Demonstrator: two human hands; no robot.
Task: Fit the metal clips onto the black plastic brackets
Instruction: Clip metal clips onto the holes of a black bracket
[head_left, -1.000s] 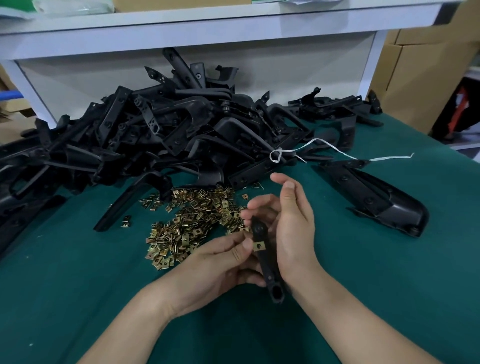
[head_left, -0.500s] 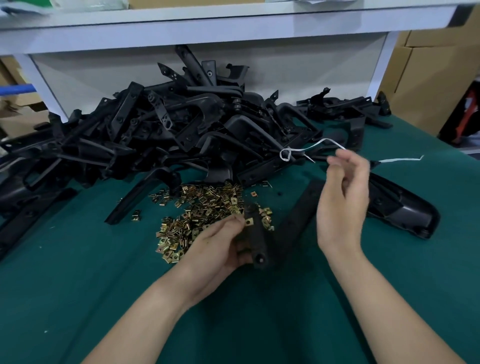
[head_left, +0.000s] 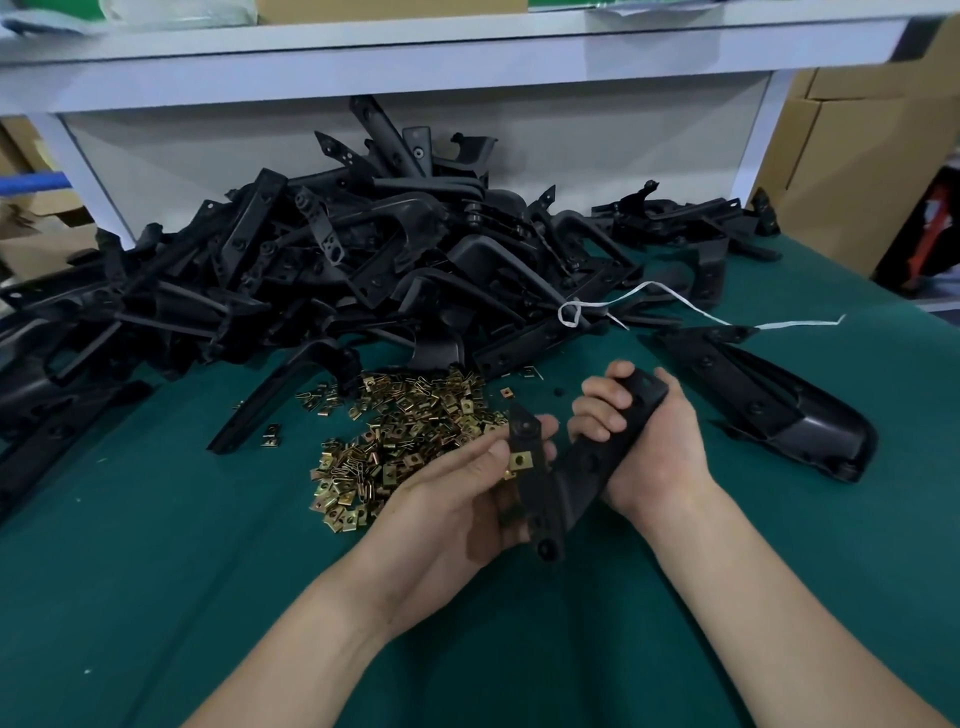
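While gripping brackets, both hands curled.

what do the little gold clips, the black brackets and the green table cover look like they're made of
Small gold clips: thin stamped metal, likely with a yellowish plating, going by the brassy glints and folded edges.
Long black brackets: moulded plastic, matte to satin, with ribs and bosses.
Green table cover: seemingly felt-like fabric, dull and free of glare.

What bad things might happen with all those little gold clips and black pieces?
The left hand holds a bracket beside the loose clip pile; a bump might scatter clips. The right hand grips a second bracket, so fitting could get fumbly. The heaped brackets might slide.
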